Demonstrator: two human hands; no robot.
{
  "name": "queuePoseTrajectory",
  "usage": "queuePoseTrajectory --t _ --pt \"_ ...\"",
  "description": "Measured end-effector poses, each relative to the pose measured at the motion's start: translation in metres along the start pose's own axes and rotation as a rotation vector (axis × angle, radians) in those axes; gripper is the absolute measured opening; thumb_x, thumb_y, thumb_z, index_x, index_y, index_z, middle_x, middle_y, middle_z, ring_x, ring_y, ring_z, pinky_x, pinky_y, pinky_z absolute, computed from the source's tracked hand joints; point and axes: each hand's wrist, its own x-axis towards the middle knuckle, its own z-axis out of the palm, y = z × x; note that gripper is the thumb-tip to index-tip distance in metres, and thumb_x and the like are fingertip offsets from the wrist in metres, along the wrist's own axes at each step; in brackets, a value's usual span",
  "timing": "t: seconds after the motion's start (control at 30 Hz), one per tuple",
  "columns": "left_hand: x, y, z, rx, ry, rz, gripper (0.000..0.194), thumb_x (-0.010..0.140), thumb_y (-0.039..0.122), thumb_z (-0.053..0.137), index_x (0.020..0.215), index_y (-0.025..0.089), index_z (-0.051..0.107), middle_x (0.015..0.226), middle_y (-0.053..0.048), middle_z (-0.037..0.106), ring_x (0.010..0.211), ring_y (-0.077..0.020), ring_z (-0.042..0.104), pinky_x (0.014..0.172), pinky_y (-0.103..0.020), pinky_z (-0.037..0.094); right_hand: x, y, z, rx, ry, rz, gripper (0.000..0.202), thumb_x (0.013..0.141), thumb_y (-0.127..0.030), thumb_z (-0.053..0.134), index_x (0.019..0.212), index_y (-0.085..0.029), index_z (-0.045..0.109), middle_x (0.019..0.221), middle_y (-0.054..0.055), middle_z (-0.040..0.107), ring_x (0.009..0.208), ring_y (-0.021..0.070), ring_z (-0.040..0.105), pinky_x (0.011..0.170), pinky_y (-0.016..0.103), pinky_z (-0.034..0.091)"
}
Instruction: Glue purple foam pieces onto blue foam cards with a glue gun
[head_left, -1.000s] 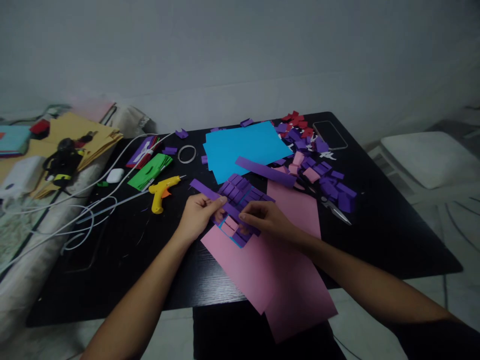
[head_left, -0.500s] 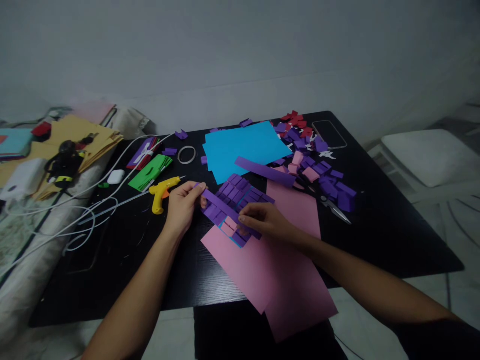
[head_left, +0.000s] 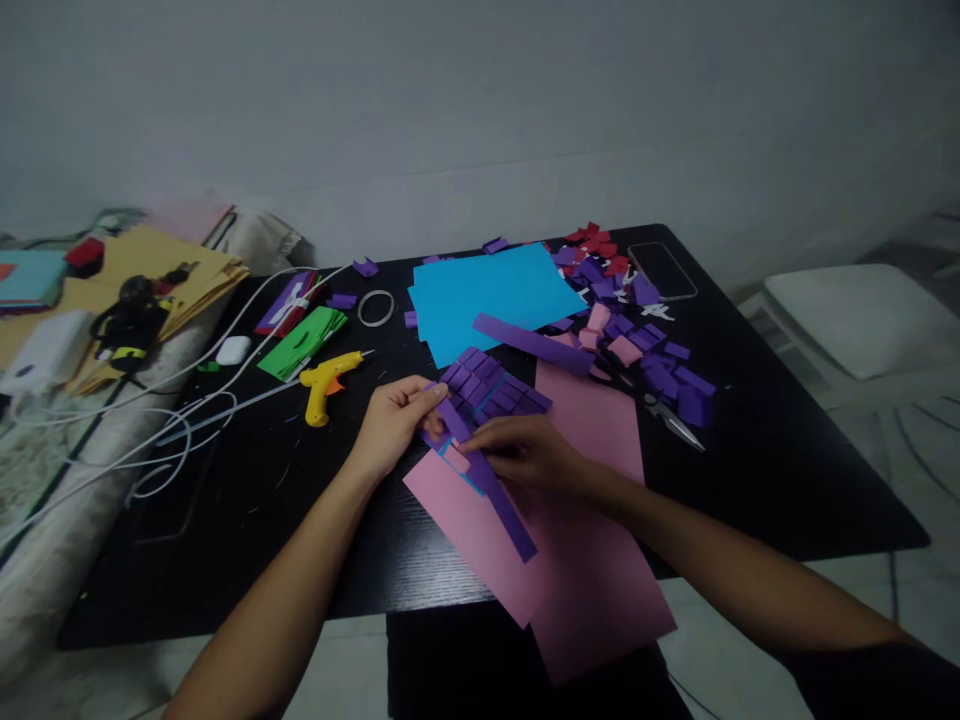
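Note:
A long purple paper strip slants down over a blue sheet covered with folded purple paper pieces. My left hand pinches the strip's upper end between thumb and fingers. My right hand is closed on the strip's middle, its fingertips partly hidden. A small pink paper piece shows on the covered sheet beside the strip. Beneath lie large pink paper sheets, overhanging the table's front edge. Another purple strip rests just beyond the covered sheet.
Blue sheets lie at the back. Scissors and heaps of folded purple pieces are on the right. On the left are a yellow glue gun, green paper pieces, a tape ring and white cables.
The strip has turned steeper, its lower end now reaching over the pink sheet. My left hand has moved right with its upper end, and my right hand slightly left, closer to it.

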Motion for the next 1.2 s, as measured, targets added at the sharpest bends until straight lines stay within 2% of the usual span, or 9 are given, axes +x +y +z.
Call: queuePoseTrajectory --t 0.17,0.3,0.6,0.7,0.83,0.93,1.03,1.2 --pt "0.0 0.002 0.002 0.024 0.01 0.019 0.038 0.08 0.053 0.086 0.078 0.017 0.074 0.056 -0.001 0.07 0.049 -0.0139 0.064 0.054 -0.025 0.051 0.002 0.002 0.001 0.024 -0.023 -0.025 0.017 0.096 -0.036 0.075 0.105 -0.028 0.086 0.107 0.006 0.083 0.096 0.0214 0.078 0.086 0.033 0.061" --pt "-0.003 0.004 0.004 0.055 0.015 0.056 0.038 0.082 0.054 0.085 0.082 0.017 0.077 0.059 -0.001 0.072 0.051 -0.0141 0.064 0.054 -0.024 0.05 0.005 -0.001 0.001 0.024 0.006 -0.003 0.028 0.095 -0.05 0.078 0.085 -0.024 0.084 0.092 0.006 0.079 0.085 0.0201 0.074 0.079 0.032 0.057" --pt "-0.007 0.007 0.004 0.045 0.003 0.163 0.04 0.089 0.057 0.078 0.083 0.017 0.075 0.061 -0.001 0.07 0.053 -0.0145 0.066 0.057 -0.025 0.055 0.003 -0.011 -0.001 -0.024 0.103 0.168 0.031 0.097 -0.043 0.069 0.078 -0.019 0.073 0.075 0.003 0.068 0.067 0.0152 0.058 0.061 0.027 0.043" --pt "-0.007 0.006 0.002 0.02 0.025 0.196 0.041 0.091 0.058 0.076 0.093 0.017 0.076 0.064 -0.001 0.07 0.053 -0.0149 0.066 0.056 -0.026 0.055 0.002 -0.01 -0.001 -0.006 0.114 0.181 0.033 0.098 -0.045 0.067 0.078 -0.018 0.072 0.073 0.003 0.067 0.066 0.0152 0.058 0.061 0.028 0.043" --pt "-0.006 -0.001 -0.001 -0.131 -0.002 0.228 0.045 0.097 0.063 0.065 0.109 0.021 0.075 0.088 -0.006 0.078 0.066 -0.0199 0.073 0.056 -0.031 0.06 0.002 -0.007 -0.002 0.006 0.137 0.184 0.032 0.097 -0.044 0.068 0.078 -0.018 0.072 0.072 0.002 0.068 0.065 0.0152 0.059 0.06 0.027 0.043" --pt "-0.007 -0.002 0.0 -0.089 -0.02 0.261 0.038 0.097 0.057 0.069 0.106 0.021 0.073 0.102 -0.007 0.078 0.071 -0.0188 0.074 0.061 -0.032 0.062 0.002 -0.005 -0.001 -0.033 0.157 0.17 0.031 0.097 -0.043 0.069 0.078 -0.019 0.073 0.074 0.003 0.07 0.066 0.0155 0.061 0.06 0.028 0.044" --pt "-0.008 0.0 0.003 -0.001 0.012 0.296 0.03 0.09 0.046 0.082 0.099 0.02 0.07 0.092 -0.003 0.075 0.063 -0.014 0.071 0.061 -0.028 0.06 0.002 -0.006 0.0 -0.077 0.166 0.115 0.029 0.096 -0.04 0.07 0.076 -0.019 0.072 0.076 0.003 0.071 0.066 0.0147 0.06 0.059 0.027 0.044" --pt "-0.007 0.001 0.006 0.022 0.053 0.311 0.028 0.086 0.041 0.085 0.093 0.018 0.071 0.076 0.002 0.069 0.056 -0.012 0.069 0.056 -0.023 0.056 0.002 -0.008 0.002 -0.059 0.177 0.093 0.017 0.093 -0.035 0.074 0.085 -0.02 0.073 0.073 0.0 0.07 0.061 0.0131 0.059 0.058 0.026 0.044"
